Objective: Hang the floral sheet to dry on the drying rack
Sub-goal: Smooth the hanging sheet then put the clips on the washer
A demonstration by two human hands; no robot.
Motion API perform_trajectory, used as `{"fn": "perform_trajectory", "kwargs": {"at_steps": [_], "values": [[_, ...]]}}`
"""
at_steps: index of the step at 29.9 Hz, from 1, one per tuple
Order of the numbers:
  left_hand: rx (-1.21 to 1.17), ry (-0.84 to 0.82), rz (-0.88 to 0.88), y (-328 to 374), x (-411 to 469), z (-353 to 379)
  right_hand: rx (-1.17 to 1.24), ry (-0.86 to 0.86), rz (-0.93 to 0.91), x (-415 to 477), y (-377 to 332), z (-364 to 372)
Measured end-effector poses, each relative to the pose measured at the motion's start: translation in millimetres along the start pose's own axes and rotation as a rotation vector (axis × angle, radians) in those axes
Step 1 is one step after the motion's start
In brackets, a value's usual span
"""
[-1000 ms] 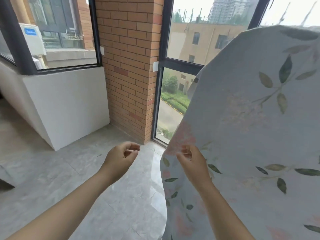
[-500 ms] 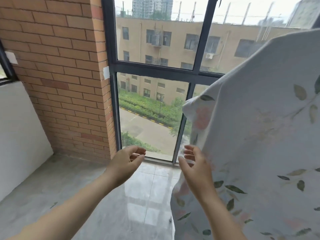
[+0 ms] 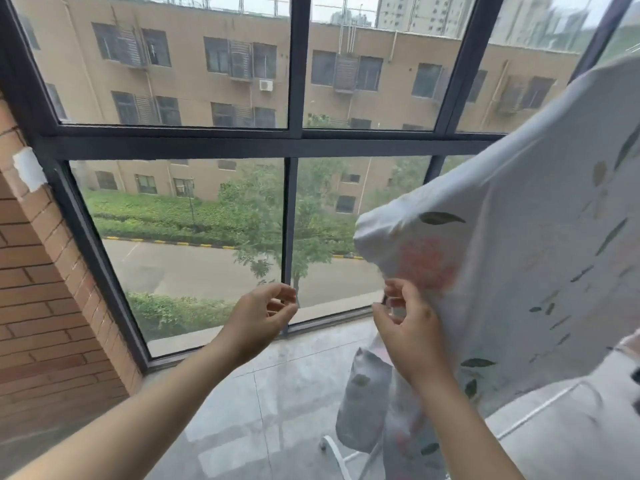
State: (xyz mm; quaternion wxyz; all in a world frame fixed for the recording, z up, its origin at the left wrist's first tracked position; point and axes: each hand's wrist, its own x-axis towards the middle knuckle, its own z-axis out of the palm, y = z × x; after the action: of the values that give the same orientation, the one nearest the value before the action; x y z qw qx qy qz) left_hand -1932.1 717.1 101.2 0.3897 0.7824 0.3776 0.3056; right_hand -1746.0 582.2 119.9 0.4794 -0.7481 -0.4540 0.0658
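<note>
The floral sheet (image 3: 526, 265), pale with green leaves and pink blooms, hangs draped on the right and covers most of the drying rack. Only a white rack leg (image 3: 334, 453) and a white bar (image 3: 540, 407) show below it. A lower fold of the sheet (image 3: 360, 403) hangs down near that leg. My right hand (image 3: 412, 337) is at the sheet's left edge, fingers curled and pinching the fabric. My left hand (image 3: 258, 320) hovers a little to the left, fingers loosely curled, holding nothing and apart from the sheet.
A tall dark-framed window (image 3: 294, 143) stands straight ahead, close behind my hands. A brick pillar (image 3: 41, 306) is on the left. Grey floor tiles (image 3: 263, 410) lie below between the pillar and the rack.
The view has swung right, from the brick corner to the window. My right hand's fingers have curled in at the sheet's edge. The left hand keeps its loose curl beside it.
</note>
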Motion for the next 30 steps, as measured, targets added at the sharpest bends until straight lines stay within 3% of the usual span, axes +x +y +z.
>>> {"fn": "perform_trajectory", "kwargs": {"at_steps": [5, 12, 19, 30], "values": [[-0.044, -0.257, 0.103, -52, 50, -31, -0.034, 0.216, 0.231, -16, -12, 54], [-0.068, -0.495, 0.165, -95, 86, -33, -0.119, 0.434, 0.474, -60, -20, 94], [-0.085, -0.752, 0.243, -109, 118, 19, -0.219, 0.562, 0.682, -66, 5, 126], [0.012, -0.952, 0.293, -167, 167, 109, -0.289, 0.724, 1.001, -73, 73, 184]]}}
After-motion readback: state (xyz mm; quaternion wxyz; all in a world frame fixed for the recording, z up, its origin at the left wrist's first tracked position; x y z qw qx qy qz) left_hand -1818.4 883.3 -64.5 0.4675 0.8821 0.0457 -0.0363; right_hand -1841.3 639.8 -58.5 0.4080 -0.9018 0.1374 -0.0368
